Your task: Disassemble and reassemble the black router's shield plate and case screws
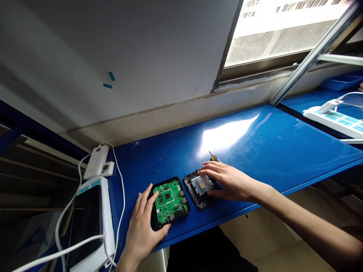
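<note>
A black case half with a green circuit board (170,202) lies face up on the blue table (136,166). My left hand (144,219) is around its left side, fingertips at the top left and thumb at the lower edge. Just to the right lies the other black case half (195,194), which has a metal plate (202,184) with a small tan pad. My right hand (224,179) rests over its right side, fingers spread, fingertips on the plate's upper part and thumb near its lower right. A yellow-and-black screwdriver (213,158) lies behind my right hand, partly hidden.
Small screws (172,159) lie behind the board. On the left are a white power strip (109,223), a dark-screened phone (86,224), a white power bank (96,162) and loose cables. Another power strip (337,120) and a blue tray (340,82) are at the right.
</note>
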{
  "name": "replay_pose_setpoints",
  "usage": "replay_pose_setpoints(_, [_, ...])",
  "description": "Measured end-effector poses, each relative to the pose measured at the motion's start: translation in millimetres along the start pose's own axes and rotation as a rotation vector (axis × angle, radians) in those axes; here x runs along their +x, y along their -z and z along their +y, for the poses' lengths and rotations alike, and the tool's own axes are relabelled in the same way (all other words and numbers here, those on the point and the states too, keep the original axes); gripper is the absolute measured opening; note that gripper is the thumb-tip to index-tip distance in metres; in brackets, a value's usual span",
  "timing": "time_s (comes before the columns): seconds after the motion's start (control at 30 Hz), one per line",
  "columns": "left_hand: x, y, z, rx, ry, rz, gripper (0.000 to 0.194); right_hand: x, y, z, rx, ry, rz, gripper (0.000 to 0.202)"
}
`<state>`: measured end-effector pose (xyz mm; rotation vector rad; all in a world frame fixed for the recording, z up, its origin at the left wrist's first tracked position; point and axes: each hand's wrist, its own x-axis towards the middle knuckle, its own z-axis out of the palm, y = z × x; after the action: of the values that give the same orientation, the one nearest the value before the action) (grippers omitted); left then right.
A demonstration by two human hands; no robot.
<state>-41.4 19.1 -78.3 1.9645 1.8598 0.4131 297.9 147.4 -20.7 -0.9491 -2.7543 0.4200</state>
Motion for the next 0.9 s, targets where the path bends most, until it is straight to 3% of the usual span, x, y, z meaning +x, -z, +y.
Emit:
replay_pose_setpoints(0.13, [-2, -2.0, 4, -0.020, 0.019, 0.092, 0.074, -2, -11, 6, 0.018, -0.019, -0.033, 0.056])
replay_pose_setpoints(0.33, [-1, -2.4, 4, -0.041, 0.009, 0.064, 0.076, 0, -18, 11, 0.061, -0.011, -0.009, 0.064])
replay_pose_setpoints(0.43, [-2, -2.6, 6, -0.048, 0.005, 0.125, 0.073, 1, -16, 6, 0.059, -0.011, 0.007, 0.068])
replay_pose_setpoints(0.57, [-2, -3.1, 5, -0.040, -0.004, 0.093, 0.074, 4, -14, 0, 0.025, -0.006, 0.049, 0.068])
replay_pose_setpoints(0.9, [0, -9.4, 10, 0.002, -0.069, 0.151, 0.095, 10, 8, -17, -0.076, 0.106, 0.192, 0.060])
